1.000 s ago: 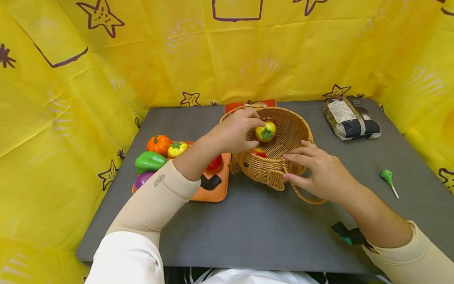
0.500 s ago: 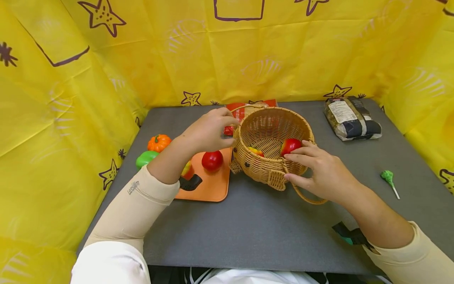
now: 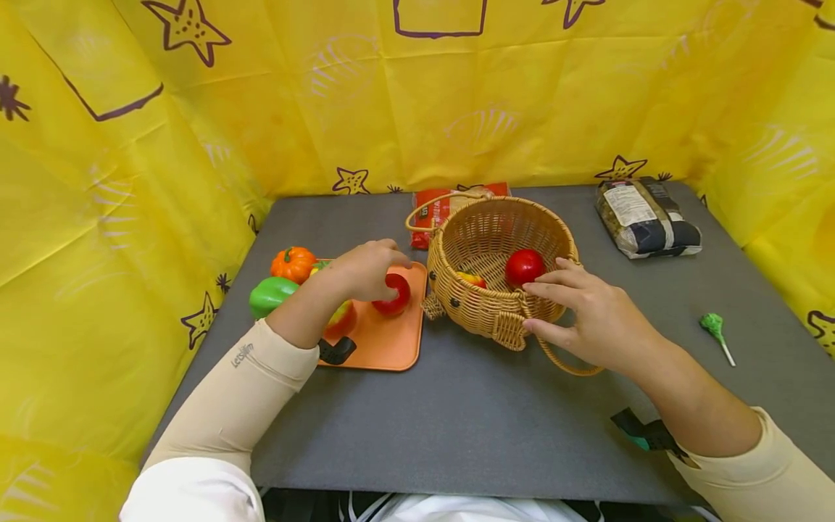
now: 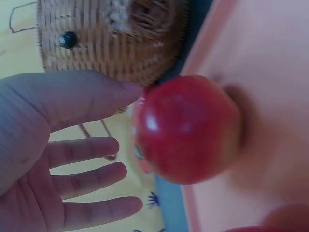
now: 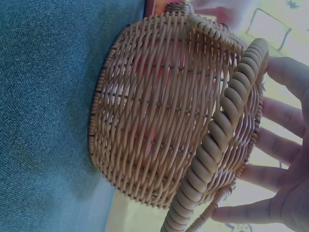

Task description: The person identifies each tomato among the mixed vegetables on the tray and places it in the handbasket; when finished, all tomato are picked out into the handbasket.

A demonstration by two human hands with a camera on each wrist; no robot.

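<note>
My left hand (image 3: 368, 270) reaches over the orange tray (image 3: 385, 355), its thumb at a shiny red round toy fruit (image 3: 394, 296). In the left wrist view that fruit (image 4: 188, 130) shows a small green patch on one end; the other fingers lie fairly straight beside it, not curled round it. My right hand (image 3: 590, 315) rests its spread fingers on the rim of the wicker basket (image 3: 479, 308). Inside the basket lie a red round toy fruit (image 3: 525, 268) and a red-and-yellow piece (image 3: 472, 279), partly hidden by the rim.
An orange toy pumpkin (image 3: 293, 264), a green toy pepper (image 3: 272, 296) and a red-yellow fruit (image 3: 342, 321) lie left, partly behind my arm. A red packet (image 3: 430, 210) lies behind the basket. Right are a dark bag (image 3: 647, 217) and a green lollipop (image 3: 715, 330).
My left hand has left the basket and moved left and down to the tray. The fruit under it has rolled in the basket, showing red instead of yellow. My right hand stays.
</note>
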